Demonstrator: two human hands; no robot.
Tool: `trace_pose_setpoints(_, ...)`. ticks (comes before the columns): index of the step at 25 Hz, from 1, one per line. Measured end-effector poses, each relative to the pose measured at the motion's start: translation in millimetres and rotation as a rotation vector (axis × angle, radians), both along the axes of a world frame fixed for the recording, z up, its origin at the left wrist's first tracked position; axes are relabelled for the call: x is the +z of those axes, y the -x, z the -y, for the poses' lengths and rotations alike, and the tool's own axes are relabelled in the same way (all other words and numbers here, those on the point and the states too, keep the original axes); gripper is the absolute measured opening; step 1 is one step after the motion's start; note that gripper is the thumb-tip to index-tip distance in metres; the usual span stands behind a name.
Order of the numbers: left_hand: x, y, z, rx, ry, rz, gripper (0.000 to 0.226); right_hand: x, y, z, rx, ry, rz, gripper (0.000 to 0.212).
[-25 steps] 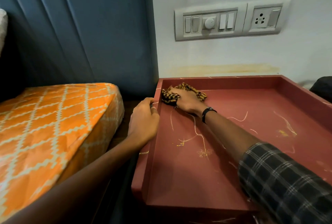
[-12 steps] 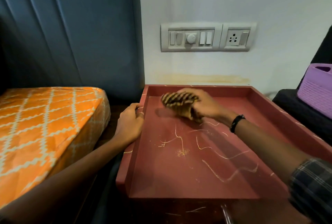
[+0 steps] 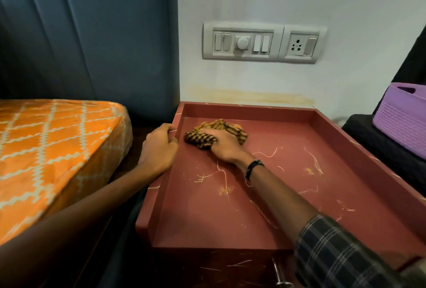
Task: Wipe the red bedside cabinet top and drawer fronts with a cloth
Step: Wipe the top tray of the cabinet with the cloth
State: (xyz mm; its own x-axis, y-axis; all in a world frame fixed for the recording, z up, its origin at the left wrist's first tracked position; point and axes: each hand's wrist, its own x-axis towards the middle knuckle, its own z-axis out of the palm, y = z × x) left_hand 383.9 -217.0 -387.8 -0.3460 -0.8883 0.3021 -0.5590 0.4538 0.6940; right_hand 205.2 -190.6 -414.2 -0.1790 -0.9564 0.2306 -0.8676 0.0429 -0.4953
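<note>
Pressing down on the crumpled yellow-and-black checked cloth (image 3: pixel 216 134), the right hand (image 3: pixel 224 147) lies flat with fingers curled over it, near the back left corner of the red wooden cabinet top (image 3: pixel 230 214). The left hand (image 3: pixel 159 148) grips the top's raised left rim. The cloth could bunch up and skip the pale marks. Dust could get stuck along the rim. Drawer fronts look untouched.

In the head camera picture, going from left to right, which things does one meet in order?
Orange mattress → left hand on the cabinet's left rim → striped cloth under the right hand → red cabinet top → purple basket.
</note>
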Motion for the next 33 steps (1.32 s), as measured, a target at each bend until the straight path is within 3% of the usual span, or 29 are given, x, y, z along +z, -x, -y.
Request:
trace_pose_setpoints(5,0.9,0.1,-0.4,-0.008,0.018,0.040,0.040,10.9,-19.9,-48.4,0.285,-0.103,0.102,0.068)
trace_pose_setpoints(8,0.6,-0.1,0.4,-0.039,-0.010,0.064,0.040,17.3,-5.1,-81.3,0.418,-0.177,0.156,0.055)
trace_pose_setpoints(10,-0.1,1.5,0.1,-0.078,-0.008,0.097,0.043,29.3,19.4,-99.2,0.290,-0.014,0.303,0.041)
trace_pose_setpoints(13,-4.1,3.9,0.5,-0.087,0.152,0.160,0.048,51.6,87.8,-126.2,-0.243,0.420,0.462,0.047)
trace_pose_setpoints(14,-4.4,4.9,-0.3,-0.088,0.200,0.173,0.049,51.3,113.5,-134.2,-0.410,0.423,0.388,0.048)
trace_pose_setpoints(16,-4.3,5.4,-1.8,-0.101,0.227,0.180,0.048,36.9,149.8,-143.7,-0.633,0.170,0.066,0.042)
trace_pose_setpoints(18,-3.7,5.1,-2.2,-0.113,0.221,0.165,0.047,11.8,155.8,-134.5,-0.710,0.012,-0.070,0.032)
trace_pose_setpoints(22,-4.1,7.1,-1.7,-0.147,0.286,0.210,0.046,1.0,111.0,-86.6,-0.728,0.087,0.090,0.034)
trace_pose_setpoints(26,-1.6,7.4,-3.6,-0.160,0.284,0.232,0.045,0.0,43.2,-61.4,-0.296,0.027,0.014,0.048)
trace_pose_setpoints(28,-1.6,6.4,-3.6,-0.175,0.285,0.233,0.043,5.3,45.9,-71.4,-0.116,0.041,0.121,0.045)
trace_pose_setpoints(30,-1.6,5.0,-3.7,-0.190,0.290,0.231,0.042,24.1,78.8,-94.3,-0.239,0.202,0.237,0.043)
trace_pose_setpoints(31,-2.1,4.5,-3.2,-0.189,0.292,0.230,0.042,31.4,100.4,-108.0,-0.377,0.247,0.189,0.045)
trace_pose_setpoints(33,-3.1,4.9,-1.7,-0.190,0.292,0.235,0.041,29.9,138.0,-137.7,-0.603,0.137,-0.108,0.048)
